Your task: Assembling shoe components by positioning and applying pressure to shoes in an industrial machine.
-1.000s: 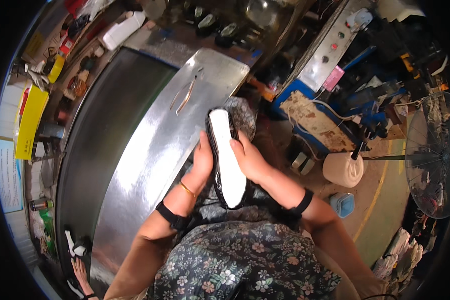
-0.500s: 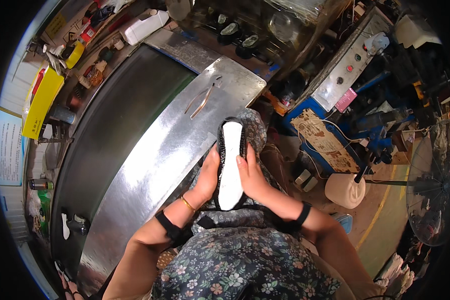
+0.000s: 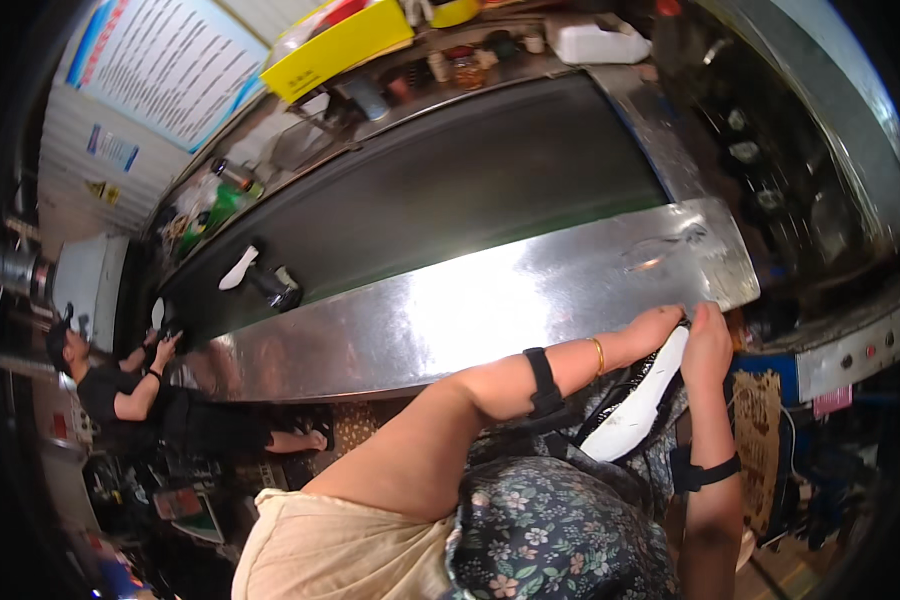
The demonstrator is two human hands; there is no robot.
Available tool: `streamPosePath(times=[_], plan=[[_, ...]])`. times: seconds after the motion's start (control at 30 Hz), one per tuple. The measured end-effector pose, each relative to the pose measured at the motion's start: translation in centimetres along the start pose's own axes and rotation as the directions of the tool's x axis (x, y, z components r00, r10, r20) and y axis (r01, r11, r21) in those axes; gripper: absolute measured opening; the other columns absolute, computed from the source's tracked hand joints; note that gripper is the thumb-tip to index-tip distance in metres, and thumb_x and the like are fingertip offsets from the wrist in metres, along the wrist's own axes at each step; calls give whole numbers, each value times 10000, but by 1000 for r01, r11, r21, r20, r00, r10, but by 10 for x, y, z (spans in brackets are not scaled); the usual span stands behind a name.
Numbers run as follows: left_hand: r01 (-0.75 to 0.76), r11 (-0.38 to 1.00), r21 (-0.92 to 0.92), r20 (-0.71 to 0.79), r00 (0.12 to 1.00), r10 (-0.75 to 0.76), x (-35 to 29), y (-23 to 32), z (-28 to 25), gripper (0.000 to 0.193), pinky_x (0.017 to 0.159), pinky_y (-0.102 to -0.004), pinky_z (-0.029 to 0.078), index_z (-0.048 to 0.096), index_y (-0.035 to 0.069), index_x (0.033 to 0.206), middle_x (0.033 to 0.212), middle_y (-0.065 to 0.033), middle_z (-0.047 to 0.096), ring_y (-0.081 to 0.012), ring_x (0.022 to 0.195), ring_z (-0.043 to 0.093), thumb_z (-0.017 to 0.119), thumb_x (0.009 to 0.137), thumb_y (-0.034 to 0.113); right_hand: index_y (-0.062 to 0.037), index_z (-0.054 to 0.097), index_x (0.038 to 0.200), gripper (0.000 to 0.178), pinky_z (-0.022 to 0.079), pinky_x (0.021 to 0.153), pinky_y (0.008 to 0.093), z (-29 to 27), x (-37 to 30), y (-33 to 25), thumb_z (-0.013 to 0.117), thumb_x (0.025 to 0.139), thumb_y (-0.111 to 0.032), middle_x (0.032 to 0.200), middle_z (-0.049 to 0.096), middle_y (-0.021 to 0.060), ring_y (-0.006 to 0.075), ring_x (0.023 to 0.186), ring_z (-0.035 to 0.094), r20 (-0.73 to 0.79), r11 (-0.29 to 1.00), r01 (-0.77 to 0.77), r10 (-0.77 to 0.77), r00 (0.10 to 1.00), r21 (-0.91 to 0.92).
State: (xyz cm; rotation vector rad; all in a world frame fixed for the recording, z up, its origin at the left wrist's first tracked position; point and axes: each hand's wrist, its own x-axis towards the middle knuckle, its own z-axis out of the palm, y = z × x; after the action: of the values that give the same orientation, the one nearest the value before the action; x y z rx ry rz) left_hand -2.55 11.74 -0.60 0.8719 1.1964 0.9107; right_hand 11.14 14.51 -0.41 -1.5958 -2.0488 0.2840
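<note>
1. Head view: from where I stand, the black shoe (image 3: 642, 398) with the white sole is in the wearer's two hands, slanting over the lap at the near side of the worktop (image 3: 480, 305)
2. The left hand (image 3: 656, 328) comes across from the left and has its fingers bent in on the shoe's far end, holding it; the fingertips are partly hidden, so I can't tell exactly how they sit
3. The right hand (image 3: 707, 345) is on the other side of that same end, its fingers closed in on it and almost meeting the left ones
4. The shoe's near end points down and left, close against the floral apron (image 3: 560, 520), and the white sole faces up toward the head camera
5. The worktop is a long shiny metal ledge, with a thin-handled tool (image 3: 647, 265) lying on it just beyond the hands
6. Past the ledge runs a wide dark belt (image 3: 440, 165), where a loose white sole (image 3: 238, 268) lies beside a black shoe piece (image 3: 280, 288), well apart from the hands
7. Over on the left, a co-worker (image 3: 110, 375) in black has hands out at the belt's end
</note>
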Motion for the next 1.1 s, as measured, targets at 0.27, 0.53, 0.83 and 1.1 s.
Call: streamPosePath(times=[0.27,0.53,0.83,1.1], plan=[[-35,673,-739,-349,875,-337,-56,-7,-72,351,787,-433,527,633,49,968,858,-122,662,-286,759,634,441,942,342,-119,429,1415,949,394,1052,485,-61,-116,-87,872,597,-306,1357,423,270,389,1265,459,506,950,57,-215,836,308],[-98,921,-376,89,986,141,-86,28,-15,511,1060,-370,357,441,29,1415,1430,-113,488,-257,1252,499,572,965,233,-105,381,1503,849,473,891,278,-153,-132,23,680,721,32,1317,542,67,144,1076,554,569,-77,-564,115,814,822],[-66,951,302,295,955,-27,-86,-54,-5,200,818,-240,502,654,-8,1137,1018,-56,695,-128,874,643,581,982,96,-110,588,1341,777,408,1058,358,-401,-153,194,784,590,-92,1433,489,185,292,1294,506,-669,931,-362,298,681,47],[113,988,106,139,982,-128,-71,-48,10,139,631,-218,484,653,34,1037,877,-74,711,-97,700,617,560,989,125,-238,595,1352,778,458,1011,386,-476,-138,290,789,599,-198,1520,383,200,357,1290,515,-659,647,-754,522,542,-108]])
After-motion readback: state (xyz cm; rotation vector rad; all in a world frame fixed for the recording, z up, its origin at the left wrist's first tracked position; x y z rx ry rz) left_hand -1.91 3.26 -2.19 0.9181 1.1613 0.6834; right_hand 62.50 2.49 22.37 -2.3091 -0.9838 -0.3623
